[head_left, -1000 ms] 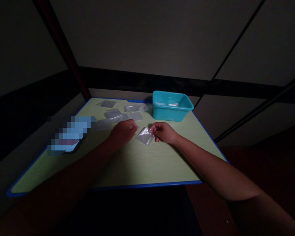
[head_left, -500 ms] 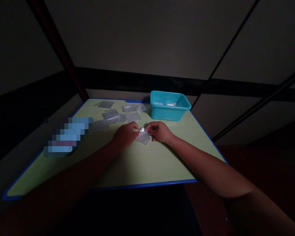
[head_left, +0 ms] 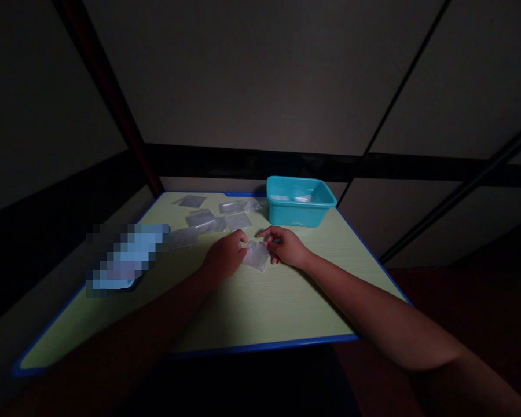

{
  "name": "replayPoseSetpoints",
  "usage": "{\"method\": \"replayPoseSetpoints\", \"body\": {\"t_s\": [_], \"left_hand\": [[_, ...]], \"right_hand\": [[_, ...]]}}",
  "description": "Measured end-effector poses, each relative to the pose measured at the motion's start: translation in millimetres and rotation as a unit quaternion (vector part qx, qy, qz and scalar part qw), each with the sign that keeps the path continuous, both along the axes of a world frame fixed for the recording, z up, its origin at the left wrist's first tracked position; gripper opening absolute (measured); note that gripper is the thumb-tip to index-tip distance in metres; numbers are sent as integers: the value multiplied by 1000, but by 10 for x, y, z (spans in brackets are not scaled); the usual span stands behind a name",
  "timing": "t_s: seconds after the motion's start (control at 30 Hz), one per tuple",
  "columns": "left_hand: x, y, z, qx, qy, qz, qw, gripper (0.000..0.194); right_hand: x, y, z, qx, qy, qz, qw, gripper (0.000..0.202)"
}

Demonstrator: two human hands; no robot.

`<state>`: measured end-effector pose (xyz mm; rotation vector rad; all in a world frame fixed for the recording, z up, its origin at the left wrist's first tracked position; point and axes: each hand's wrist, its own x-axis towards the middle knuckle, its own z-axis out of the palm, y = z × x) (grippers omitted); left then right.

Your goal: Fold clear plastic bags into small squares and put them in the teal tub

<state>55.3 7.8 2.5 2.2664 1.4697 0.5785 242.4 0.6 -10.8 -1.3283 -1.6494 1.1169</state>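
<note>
Near the middle of the table, a small clear plastic bag (head_left: 257,258) is held between my two hands. My left hand (head_left: 226,253) pinches its upper left corner between thumb and finger. At the upper right corner, my right hand (head_left: 285,245) grips the bag with thumb and fingers, its index finger stretched out above the top edge. Whether anything lies inside the bag is too dim to tell. Beyond my left hand lie several similar clear bags, among them a flat bag (head_left: 238,220) and a greyish bag (head_left: 201,218).
A turquoise plastic basket (head_left: 301,217) stands at the back right with some pale packets inside. A blurred-out blue object (head_left: 130,258) lies at the table's left side. The pale table (head_left: 260,315) has a blue rim, with a wall behind it.
The view has tilted up, so everything sits lower in the picture. The bag's top edge looks flatter, and my right index finger has lifted off it.
</note>
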Motion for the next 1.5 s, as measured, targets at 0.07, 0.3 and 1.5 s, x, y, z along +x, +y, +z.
{"method": "replayPoseSetpoints", "body": {"t_s": [0.07,0.3,1.5], "left_hand": [[20,-36,0,48,12,-7,999,18],[143,-289,-46,139,102,-135,976,53],[75,-259,-129,24,199,-154,967,115]], "right_hand": [[-7,3,-15,8,-3,-5,1000,22],[-3,23,-59,25,-23,-14,999,17],[-53,-646,404,128,-464,247,841,68]]}}
